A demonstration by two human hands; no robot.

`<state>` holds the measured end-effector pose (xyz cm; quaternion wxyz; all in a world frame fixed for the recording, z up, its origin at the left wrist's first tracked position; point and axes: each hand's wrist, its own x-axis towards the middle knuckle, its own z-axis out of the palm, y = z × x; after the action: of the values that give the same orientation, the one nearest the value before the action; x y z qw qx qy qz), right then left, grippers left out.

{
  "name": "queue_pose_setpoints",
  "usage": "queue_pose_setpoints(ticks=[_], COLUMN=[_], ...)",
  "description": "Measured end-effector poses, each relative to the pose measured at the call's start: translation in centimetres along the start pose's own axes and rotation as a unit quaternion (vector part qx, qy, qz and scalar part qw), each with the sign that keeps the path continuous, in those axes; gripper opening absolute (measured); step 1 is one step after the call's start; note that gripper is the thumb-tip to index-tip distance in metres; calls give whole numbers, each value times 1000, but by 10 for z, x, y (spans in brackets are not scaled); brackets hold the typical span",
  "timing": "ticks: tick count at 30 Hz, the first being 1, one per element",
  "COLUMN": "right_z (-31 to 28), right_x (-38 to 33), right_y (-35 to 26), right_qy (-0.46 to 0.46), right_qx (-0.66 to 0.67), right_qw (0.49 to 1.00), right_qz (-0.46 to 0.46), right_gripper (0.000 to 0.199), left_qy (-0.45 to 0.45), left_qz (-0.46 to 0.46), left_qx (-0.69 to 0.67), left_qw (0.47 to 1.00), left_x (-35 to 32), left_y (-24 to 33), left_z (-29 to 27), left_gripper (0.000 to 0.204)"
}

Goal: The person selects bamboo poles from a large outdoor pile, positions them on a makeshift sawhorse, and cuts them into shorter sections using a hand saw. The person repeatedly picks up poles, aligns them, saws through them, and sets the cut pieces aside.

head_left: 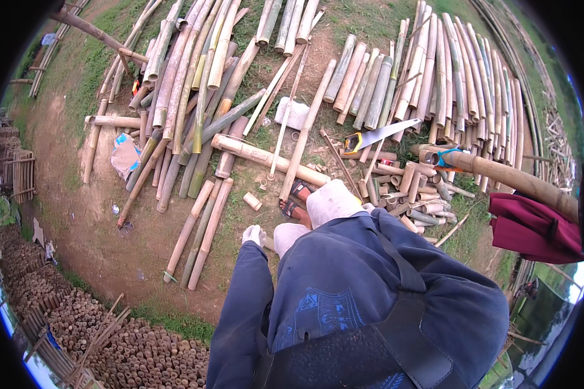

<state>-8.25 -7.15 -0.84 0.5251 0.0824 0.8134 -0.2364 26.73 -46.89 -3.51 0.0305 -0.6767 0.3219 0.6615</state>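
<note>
My left hand [254, 235], in a white glove, is curled beside my left knee. Next to it shows the end of a short bamboo piece [269, 244]; whether the fingers grip it is hidden. A short cut bamboo piece [252, 201] lies on the ground just ahead of that hand. My right hand is out of sight behind my body and knee. Ahead of my sandalled feet [294, 206], a thick bamboo pole [266, 157] lies crosswise under a long upright-running pole [310, 129]. A handsaw [379, 136] with a yellow and black handle rests on bamboo, apart from my hands.
Long bamboo poles [201, 84] are heaped at left, with more poles [457, 71] at far right. Short offcuts [415, 188] pile up right of my knees. A maroon cloth [532, 227] hangs from a raised bamboo pole [519, 178]. Stacked bamboo [143, 347] fills the lower left.
</note>
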Motion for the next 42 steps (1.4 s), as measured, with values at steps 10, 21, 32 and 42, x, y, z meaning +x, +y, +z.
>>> queue_pose_setpoints(ticks=[10,21,32,42], right_z=[-14,-40,-167,-209], right_x=[-26,25,156,282], right_y=[25,40,-112,-318], right_qy=[47,83,256,184], right_qx=[49,111,92,-187], right_qw=[998,990,961,945], right_qz=[12,9,-45,-195], right_gripper=[48,48,52,41], left_qy=[-14,-149,-9,-22], left_qz=[-22,-2,1,60], left_qx=[16,421,192,316], left_qw=[1000,895,981,947], left_x=[-10,10,91,340], left_y=[-44,-43,177,343], left_z=[-27,-56,116,434], left_gripper=[27,49,38,56])
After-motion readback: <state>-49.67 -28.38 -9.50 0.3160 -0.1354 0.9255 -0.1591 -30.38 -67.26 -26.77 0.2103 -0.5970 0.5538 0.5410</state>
